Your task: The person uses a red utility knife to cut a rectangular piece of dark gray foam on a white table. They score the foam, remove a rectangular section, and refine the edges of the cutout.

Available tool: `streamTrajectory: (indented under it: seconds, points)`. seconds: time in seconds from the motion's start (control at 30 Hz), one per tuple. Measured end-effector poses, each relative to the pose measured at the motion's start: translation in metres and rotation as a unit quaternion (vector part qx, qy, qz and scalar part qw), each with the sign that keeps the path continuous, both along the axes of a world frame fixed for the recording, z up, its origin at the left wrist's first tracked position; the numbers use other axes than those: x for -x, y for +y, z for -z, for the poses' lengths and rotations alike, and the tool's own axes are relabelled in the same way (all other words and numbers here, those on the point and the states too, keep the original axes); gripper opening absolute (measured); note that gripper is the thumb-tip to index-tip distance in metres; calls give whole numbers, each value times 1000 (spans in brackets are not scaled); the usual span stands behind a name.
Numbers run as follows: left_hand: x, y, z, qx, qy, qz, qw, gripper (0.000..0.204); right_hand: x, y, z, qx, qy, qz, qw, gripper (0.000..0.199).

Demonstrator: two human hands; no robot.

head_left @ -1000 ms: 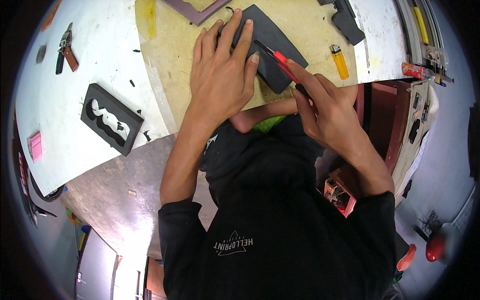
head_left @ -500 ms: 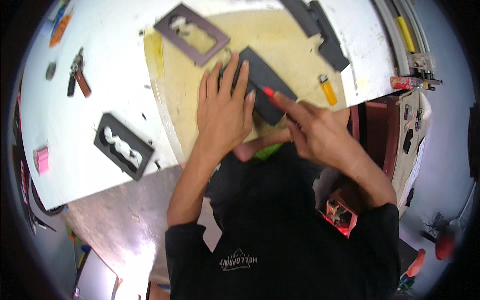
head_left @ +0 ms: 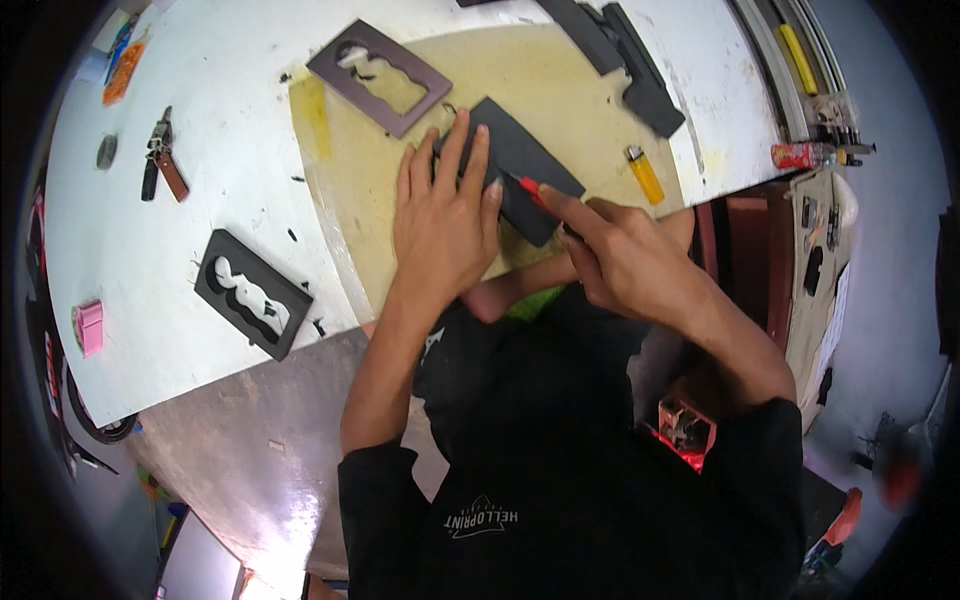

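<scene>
Slab, place: dark grey rectangular slab lies flat and askew on the yellowish mat, which covers part of the white surface.
Left hand: palm-down; fingers laid out straight, tips resting over the slab's left part, nothing enclosed. Thumb sits just beside the blade tip.
Right hand: fingers wrapped on the red-handled cutter, index stretched along the handle. Blade tip is at the slab's face; cannot tell how deep, if at all, it bites.
Slab, weight: probably light; matte look suggests dense foam. Estimate only.
Slab, stiffness: likely holds its shape flat but dents under fingertips and may bend if lifted by one corner.
Slab, slip: dull skin should grip well; sideways drag from the blade could turn it on the mat.
Slab, fragility: unlikely to shatter; thin strips may tear.
Slab, hold: press with flat fingers well off the blade line; to lift, pinch opposite long edges.
Nearby pieces: mauve frame beyond the left fingertips, with a wavy cutout.
</scene>
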State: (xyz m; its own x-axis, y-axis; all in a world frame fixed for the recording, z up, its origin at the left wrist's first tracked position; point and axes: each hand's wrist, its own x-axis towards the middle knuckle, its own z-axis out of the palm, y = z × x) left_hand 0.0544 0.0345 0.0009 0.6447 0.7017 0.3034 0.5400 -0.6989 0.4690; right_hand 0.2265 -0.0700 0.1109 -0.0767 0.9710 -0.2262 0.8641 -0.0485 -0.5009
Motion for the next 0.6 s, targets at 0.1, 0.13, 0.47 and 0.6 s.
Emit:
streamTrajectory:
  seconds: [0.1,0.13,0.47,0.6]
  points:
    - [2,-1,4,2,-6,-5,1000,54,3,0,-2,-5,-7,-12,1000,51]
    - [1,-1,3,3,-8,-8,1000,53,0,-1,-1,-14,-2,-21,1000,51]
    - [0,-2,7,-1,-6,-18,1000,53,-1,3,-27,89,-35,-10,995,52]
    - [0,-2,10,-2,-12,-18,1000,53,-6,8,-32,55,-25,-46,997,46]
